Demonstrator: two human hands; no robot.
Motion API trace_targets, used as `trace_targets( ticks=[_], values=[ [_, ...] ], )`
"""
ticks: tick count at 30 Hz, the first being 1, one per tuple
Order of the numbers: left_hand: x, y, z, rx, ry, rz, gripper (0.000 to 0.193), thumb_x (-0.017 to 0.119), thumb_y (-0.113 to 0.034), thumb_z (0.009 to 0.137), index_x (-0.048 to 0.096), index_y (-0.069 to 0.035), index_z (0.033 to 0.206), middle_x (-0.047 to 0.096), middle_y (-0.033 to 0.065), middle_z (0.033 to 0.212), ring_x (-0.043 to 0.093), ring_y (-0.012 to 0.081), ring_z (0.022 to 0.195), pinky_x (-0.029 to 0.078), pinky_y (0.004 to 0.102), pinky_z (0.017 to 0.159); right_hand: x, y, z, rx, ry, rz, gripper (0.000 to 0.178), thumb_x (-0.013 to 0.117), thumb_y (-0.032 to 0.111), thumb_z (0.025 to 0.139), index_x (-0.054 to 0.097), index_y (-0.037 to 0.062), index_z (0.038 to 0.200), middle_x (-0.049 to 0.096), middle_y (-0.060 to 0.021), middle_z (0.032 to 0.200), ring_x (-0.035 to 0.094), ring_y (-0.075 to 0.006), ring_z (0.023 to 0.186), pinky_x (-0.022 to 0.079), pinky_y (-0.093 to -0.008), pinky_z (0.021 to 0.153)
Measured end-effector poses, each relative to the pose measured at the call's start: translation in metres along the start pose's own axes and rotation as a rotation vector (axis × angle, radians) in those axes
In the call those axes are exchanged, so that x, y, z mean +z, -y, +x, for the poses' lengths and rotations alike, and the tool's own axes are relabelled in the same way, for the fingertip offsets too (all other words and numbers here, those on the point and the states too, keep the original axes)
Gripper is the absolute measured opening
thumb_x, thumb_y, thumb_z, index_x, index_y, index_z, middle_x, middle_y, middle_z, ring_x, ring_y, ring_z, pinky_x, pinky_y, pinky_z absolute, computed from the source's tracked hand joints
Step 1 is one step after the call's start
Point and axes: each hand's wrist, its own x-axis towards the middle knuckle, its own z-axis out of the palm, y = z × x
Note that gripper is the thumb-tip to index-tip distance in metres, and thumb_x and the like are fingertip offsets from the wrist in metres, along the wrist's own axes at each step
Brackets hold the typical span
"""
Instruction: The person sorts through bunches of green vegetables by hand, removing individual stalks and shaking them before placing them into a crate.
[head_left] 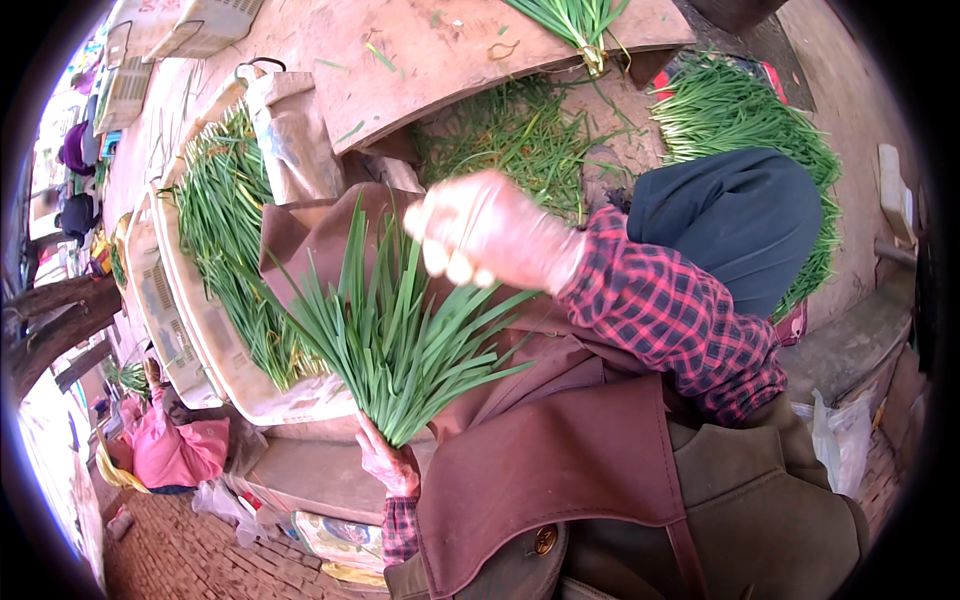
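My left hand [388, 463] is wrapped round the lower end of a bunch of garlic chives [400, 365]. The flat green leaves fan out upward over my lap. Just above the leaf tips is my right hand [495, 230], its fingers curled in and blurred by motion. Whether anything is pinched in those fingers I cannot make out. A brown leather-like apron [570, 450] covers my front and lies beneath the bunch.
To the left, a pale plastic crate [290, 408] holds many chives [225, 190]. A low wooden board [450, 60] carries another bunch [575, 20]. Loose trimmings [535, 145] litter the ground ahead; a chive heap [725, 115] lies right. A person in pink [180, 450] is farther left.
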Motion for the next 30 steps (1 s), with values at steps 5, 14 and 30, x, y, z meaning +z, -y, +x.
trace_targets(
  ticks=[5,14,30],
  values=[
    [0.006,0.005,-0.003,-0.010,-0.011,-0.003,0.079,0.063,0.004,0.073,0.035,0.001,0.146,0.055,0.0227,0.098,0.058,0.0442,0.076,0.048,0.0481,0.063,-0.041,0.006,-0.011,-0.171,-0.045,-0.065,0.017,0.059,0.014,0.097,0.065,-0.0028,0.096,0.067,-0.0064,0.083,0.062,-0.0106,0.071,0.052,-0.0246,0.066],
    [0.011,0.008,-0.002,0.029,-0.040,-0.048,0.077,0.067,-0.001,0.076,0.035,0.002,0.146,0.055,0.0240,0.099,0.058,0.0455,0.077,0.048,0.0490,0.062,-0.059,-0.009,-0.044,-0.031,0.001,-0.496,0.019,0.065,0.019,0.092,0.069,0.0023,0.099,0.068,-0.0055,0.080,0.061,-0.0112,0.063,0.051,-0.0267,0.062],
    [0.014,0.009,-0.003,0.022,-0.064,-0.021,0.076,0.068,-0.004,0.076,0.037,0.002,0.145,0.055,0.0225,0.095,0.057,0.0447,0.075,0.047,0.0492,0.061,-0.048,-0.033,-0.014,-0.013,0.140,-0.669,0.037,0.062,0.039,0.094,0.067,0.0032,0.086,0.067,-0.0101,0.073,0.065,-0.0208,0.066,0.051,-0.0334,0.061]
  ],
)
